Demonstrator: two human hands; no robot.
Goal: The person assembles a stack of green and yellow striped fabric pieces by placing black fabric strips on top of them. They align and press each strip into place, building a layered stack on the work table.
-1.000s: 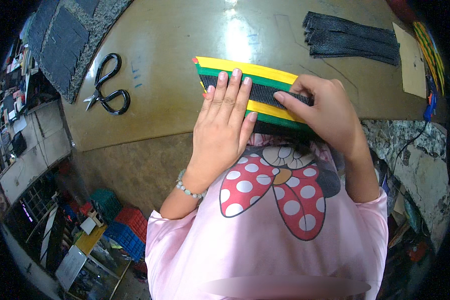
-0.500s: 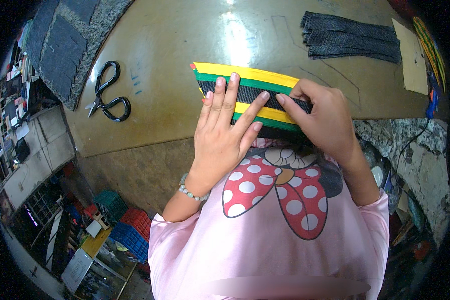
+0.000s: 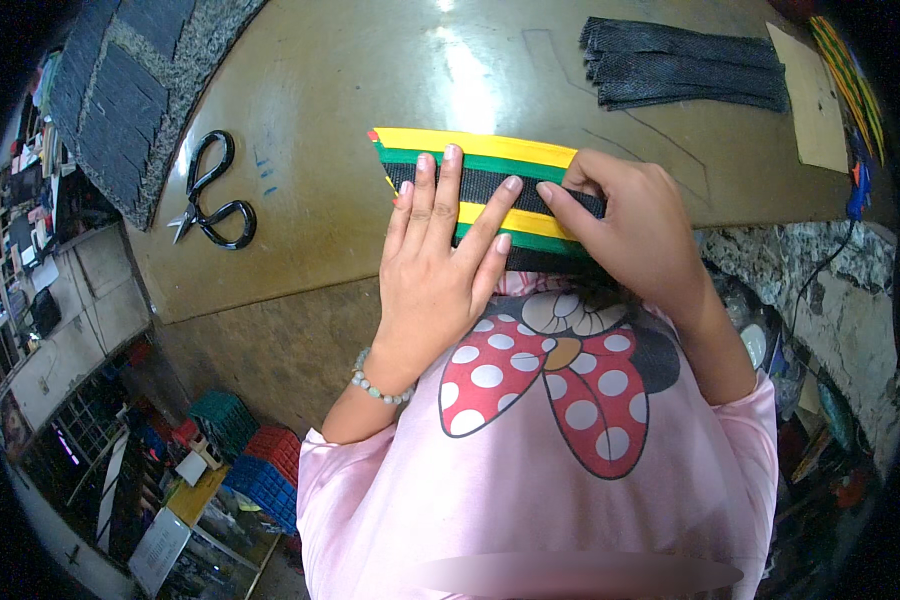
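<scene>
A striped fabric piece with yellow, green and black bands lies at the near edge of the table, in front of my body. It has small red tips at its left end. My left hand rests flat across its left part, fingers spread and pointing away from me. At the right end, my right hand grips the piece, thumb on top over the black band and the other fingers curled at the far edge and partly hidden. Black-handled scissors lie on the table left of my hands, apart from them.
A stack of black mesh strips lies at the far right, beside a beige card and coloured cords. Dark grey cut pieces are at the far left. Plastic crates stand on the floor below left.
The hold of both hands on the striped piece looks the same. In the picture, hands, piece and the strips behind have all shifted slightly left together.
</scene>
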